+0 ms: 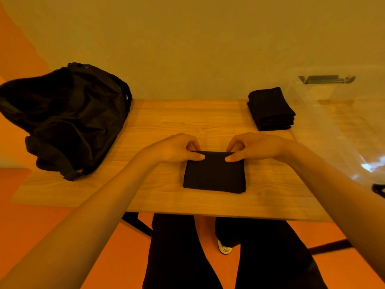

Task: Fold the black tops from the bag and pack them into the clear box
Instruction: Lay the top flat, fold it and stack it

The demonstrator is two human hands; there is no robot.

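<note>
A black top (214, 174), folded into a small square, lies flat near the front middle of the wooden table (166, 122). My left hand (177, 148) pinches its far left corner, thumb on top and fingers curled behind. My right hand (253, 147) pinches the far right corner the same way. A stack of folded black tops (270, 109) sits at the back right of the table. The black bag (68, 113) slumps open on the table's left end. The clear box (343, 130) stands at the right, and I see nothing inside it.
A wall runs right behind the table's far edge. The clear box has dark latch handles (327, 79) on its far and near ends. Below the front edge are my legs in black trousers (208, 257) and the orange floor.
</note>
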